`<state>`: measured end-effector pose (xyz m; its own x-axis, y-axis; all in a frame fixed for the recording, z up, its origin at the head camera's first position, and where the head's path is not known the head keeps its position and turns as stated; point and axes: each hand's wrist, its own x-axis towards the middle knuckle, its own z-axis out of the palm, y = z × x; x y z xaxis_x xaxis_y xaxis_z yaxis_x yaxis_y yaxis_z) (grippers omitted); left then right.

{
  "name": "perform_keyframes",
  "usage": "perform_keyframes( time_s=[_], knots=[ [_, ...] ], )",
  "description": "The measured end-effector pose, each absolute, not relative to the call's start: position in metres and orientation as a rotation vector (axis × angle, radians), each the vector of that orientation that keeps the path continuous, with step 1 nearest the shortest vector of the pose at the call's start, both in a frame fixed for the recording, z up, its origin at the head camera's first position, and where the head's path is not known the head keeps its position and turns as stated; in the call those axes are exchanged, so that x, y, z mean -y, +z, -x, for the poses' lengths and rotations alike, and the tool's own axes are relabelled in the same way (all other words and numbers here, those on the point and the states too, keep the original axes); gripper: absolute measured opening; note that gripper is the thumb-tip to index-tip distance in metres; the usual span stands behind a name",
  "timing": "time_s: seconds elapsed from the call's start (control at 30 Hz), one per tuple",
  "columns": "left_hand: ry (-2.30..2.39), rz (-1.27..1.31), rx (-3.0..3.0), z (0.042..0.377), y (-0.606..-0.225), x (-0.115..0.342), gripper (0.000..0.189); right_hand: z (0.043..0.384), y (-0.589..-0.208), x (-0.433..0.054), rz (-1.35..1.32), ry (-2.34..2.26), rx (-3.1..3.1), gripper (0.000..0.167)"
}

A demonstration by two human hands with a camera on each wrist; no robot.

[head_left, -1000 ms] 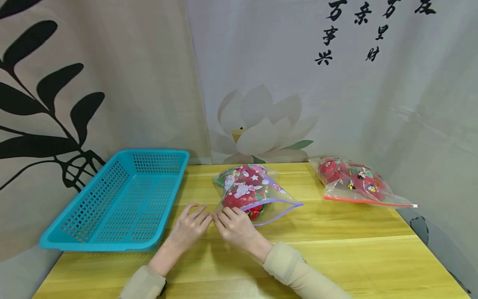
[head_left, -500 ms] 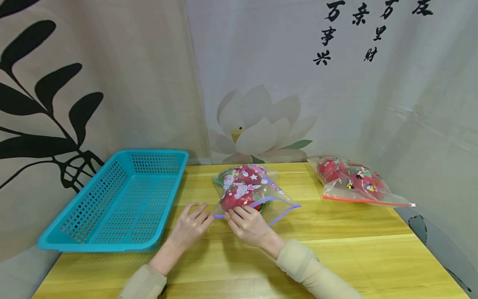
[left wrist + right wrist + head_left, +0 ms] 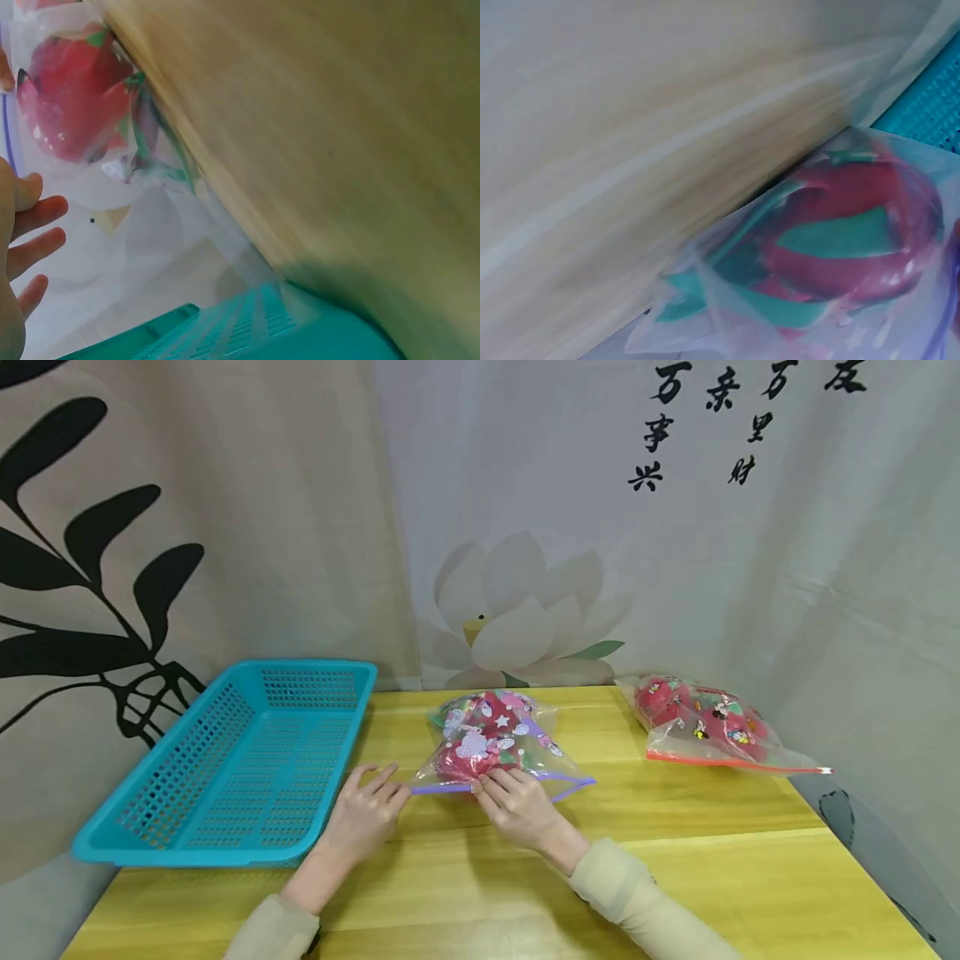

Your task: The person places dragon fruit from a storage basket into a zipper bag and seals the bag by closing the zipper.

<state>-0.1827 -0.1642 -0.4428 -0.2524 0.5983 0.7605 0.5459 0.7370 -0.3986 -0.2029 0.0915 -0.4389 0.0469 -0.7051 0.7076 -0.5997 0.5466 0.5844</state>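
A clear zip bag with a purple seal and printed white figures lies on the table, holding red fruit with green tips that looks like dragon fruit. My left hand pinches the left end of the purple seal. Along that same seal my right hand pinches the plastic near the middle. To its right the seal's strips stand apart at the corner. In the left wrist view, the other fingers of the left hand are spread. Only a sliver of the right hand shows in the right wrist view.
A turquoise plastic basket stands on the left of the wooden table, close to my left hand. At the back right lies a second zip bag with a red seal and red fruit inside. A printed curtain hangs behind.
My right hand has slid rightward along the purple seal, and more of the seal now lies flat between the hands. My left hand has shifted slightly left, drawing the seal's end along.
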Motion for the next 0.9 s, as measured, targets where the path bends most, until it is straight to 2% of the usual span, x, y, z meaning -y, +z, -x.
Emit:
perform_keyframes(
  time_s=[0.2, 0.43, 0.9],
  knots=[
    [0.045, 0.895, 1.895, 0.183, -0.442, 0.164, 0.037, 0.204, -0.442, -0.112, -1.138, -0.173, 1.585, 0.035],
    [0.051, 0.894, 1.892, 0.183, -0.442, 0.165, 0.035, 0.206, -0.445, -0.141, -1.125, -0.175, 1.571, 0.028],
    [0.065, 0.897, 1.913, 0.183, -0.443, 0.170, 0.025, 0.210, -0.447, -0.210, -1.053, -0.050, 1.591, 0.029]
  ],
)
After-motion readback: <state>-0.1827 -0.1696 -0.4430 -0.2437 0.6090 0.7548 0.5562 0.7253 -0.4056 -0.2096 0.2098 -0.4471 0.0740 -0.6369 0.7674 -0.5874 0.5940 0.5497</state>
